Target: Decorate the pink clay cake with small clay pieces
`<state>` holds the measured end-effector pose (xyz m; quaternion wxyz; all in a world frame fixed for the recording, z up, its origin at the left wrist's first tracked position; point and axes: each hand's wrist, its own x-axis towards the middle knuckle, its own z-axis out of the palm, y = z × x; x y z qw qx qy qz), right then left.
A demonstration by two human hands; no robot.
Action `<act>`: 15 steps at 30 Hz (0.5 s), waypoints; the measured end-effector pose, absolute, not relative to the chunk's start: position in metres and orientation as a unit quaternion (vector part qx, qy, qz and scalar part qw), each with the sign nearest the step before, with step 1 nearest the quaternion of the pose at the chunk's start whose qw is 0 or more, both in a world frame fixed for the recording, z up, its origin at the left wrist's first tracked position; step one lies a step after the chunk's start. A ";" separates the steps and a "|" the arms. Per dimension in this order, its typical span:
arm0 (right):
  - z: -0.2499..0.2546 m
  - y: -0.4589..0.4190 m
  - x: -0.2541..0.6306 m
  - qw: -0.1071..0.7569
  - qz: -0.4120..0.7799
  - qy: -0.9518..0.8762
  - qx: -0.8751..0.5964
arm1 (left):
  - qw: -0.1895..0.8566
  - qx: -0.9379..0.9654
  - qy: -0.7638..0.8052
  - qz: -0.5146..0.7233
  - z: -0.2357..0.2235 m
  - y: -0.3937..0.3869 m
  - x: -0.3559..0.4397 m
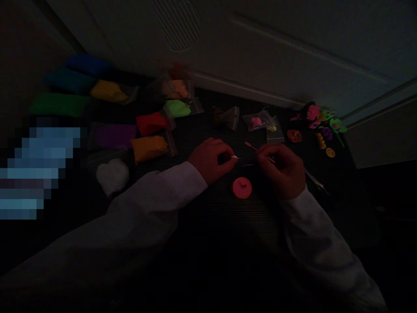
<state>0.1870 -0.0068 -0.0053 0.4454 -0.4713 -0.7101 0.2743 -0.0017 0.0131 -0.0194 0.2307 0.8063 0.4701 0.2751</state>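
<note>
My left hand (213,161) is closed in a pinch on a small piece of white clay (233,157). To its right, my right hand (282,167) has its fingers together over the middle of a thin pink modelling tool (250,145), whose flat end points up and left. Between and below the hands lies a round pink clay disc (241,188) with an orange rim and a small raised lump on top. A thin reddish strip (247,165) rests on the table just above the disc. Dim light hides fine detail.
Bags of coloured clay, such as an orange one (150,148) and a purple one (115,136), fill the left. White clay (112,175) sits nearby. Scissors (316,180) lie right of my right hand. Clay flowers (314,113) stand at the back right, before a pale wall (215,48).
</note>
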 end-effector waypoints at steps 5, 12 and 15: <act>-0.010 -0.005 0.186 0.519 0.397 -0.633 -0.415 | 0.226 0.810 0.468 0.273 -0.020 0.012 -0.001; -0.009 -0.002 0.188 0.542 0.495 -0.547 -0.403 | 0.217 0.812 0.464 0.281 -0.024 0.012 -0.001; -0.007 -0.002 0.187 0.529 0.537 -0.504 -0.420 | 0.206 0.811 0.463 0.293 -0.027 0.013 0.000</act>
